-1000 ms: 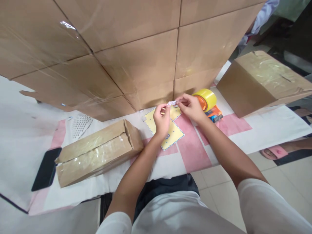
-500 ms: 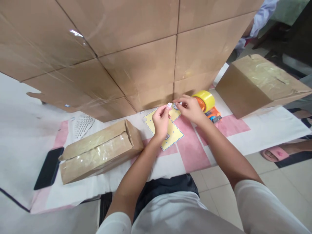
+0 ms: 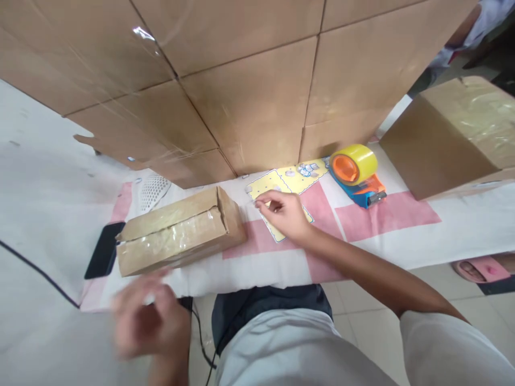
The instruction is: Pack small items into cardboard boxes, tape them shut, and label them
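Observation:
My right hand (image 3: 286, 215) is above the yellow patterned sheets (image 3: 269, 183) on the cloth, thumb and fingers pinched at the left; what they hold, if anything, is too small to make out. My left hand (image 3: 147, 319) is off the table's front edge, low on the left, smeared by motion. A pale spot shows between its fingers, but I cannot tell what it is. Nearest to it is a long taped cardboard box (image 3: 173, 236). A tape dispenser (image 3: 358, 190) in blue and orange, with a roll of yellow tape (image 3: 364, 163), stands right of the sheets.
Stacked cardboard boxes (image 3: 257, 102) form a wall behind the sheets. Another taped box (image 3: 438, 145) stands on the right of the pink-and-white cloth (image 3: 277, 268). A black phone (image 3: 103, 251) lies at the left. Another person's foot in a pink slipper (image 3: 483, 268) is at the right.
My left hand has left the sheets, where it held a small white piece, and moved down and left past the table edge. My right hand has shifted left over the sheets, uncovering the tape dispenser.

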`<state>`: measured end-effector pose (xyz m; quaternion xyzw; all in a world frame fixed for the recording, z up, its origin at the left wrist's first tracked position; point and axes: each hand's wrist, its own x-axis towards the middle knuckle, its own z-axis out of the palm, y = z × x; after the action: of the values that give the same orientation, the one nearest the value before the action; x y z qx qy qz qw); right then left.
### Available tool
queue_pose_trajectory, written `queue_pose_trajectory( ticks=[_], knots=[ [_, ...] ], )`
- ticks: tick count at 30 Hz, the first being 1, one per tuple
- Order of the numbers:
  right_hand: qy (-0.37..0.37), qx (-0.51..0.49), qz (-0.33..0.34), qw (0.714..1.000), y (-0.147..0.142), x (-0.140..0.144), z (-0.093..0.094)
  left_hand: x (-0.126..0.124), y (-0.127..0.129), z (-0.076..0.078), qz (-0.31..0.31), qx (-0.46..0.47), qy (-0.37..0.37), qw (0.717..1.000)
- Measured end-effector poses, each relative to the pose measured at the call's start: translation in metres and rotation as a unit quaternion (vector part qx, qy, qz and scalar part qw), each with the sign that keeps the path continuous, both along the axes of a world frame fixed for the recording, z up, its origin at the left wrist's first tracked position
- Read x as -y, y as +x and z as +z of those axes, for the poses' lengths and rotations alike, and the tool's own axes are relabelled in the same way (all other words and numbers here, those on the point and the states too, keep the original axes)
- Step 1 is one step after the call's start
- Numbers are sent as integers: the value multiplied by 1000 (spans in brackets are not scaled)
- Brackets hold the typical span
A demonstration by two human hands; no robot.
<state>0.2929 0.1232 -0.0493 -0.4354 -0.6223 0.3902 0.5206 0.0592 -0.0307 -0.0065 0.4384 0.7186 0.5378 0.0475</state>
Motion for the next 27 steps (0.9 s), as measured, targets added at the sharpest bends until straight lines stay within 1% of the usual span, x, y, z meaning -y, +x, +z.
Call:
queue_pose_trajectory(
  ticks=[1,2,3,4,6,8,10,12,14,17,19,21,24,26,27],
  knots=[
    [-16,-4,2,1000,-14,8,-3,-1,-25,0,77,-62,55,994],
    [-31,-10,-4,999,-26,15,-6,-6,-46,-2,82,-77,46,993],
    [-42,-19,-16,999,-37,21,-9,-14,-64,-4,81,-61,39,994],
    [-50,-26,-30,998,-46,25,-12,-23,-77,-8,73,-18,21,997],
    [-55,-36,-49,997,-58,30,-20,-38,-90,-16,56,92,-15,994],
    [-59,-47,-46,996,-64,31,-27,-46,-91,-22,55,175,-28,983],
    [-81,-78,-26,993,-66,30,-31,-47,-87,-24,57,207,-26,976],
    [-106,-120,-7,987,-68,29,-34,-45,-85,-24,60,204,-26,977],
    [-106,-145,3,984,-69,28,-34,-44,-86,-23,56,199,-30,978],
    [-68,-139,16,988,-69,27,-34,-43,-90,-23,49,199,-29,978],
    [-56,-136,33,989,-67,29,-33,-44,-90,-22,48,198,-31,978],
    [-63,-136,53,987,-63,32,-32,-46,-90,-22,47,192,-34,980],
    [-84,-127,43,987,-58,38,-30,-48,-88,-19,58,172,-48,982],
    [-81,-129,43,987,-57,42,-29,-47,-87,-17,63,153,-70,984],
    [-76,-134,55,987,-57,43,-29,-46,-87,-16,60,132,-89,985]
  ],
)
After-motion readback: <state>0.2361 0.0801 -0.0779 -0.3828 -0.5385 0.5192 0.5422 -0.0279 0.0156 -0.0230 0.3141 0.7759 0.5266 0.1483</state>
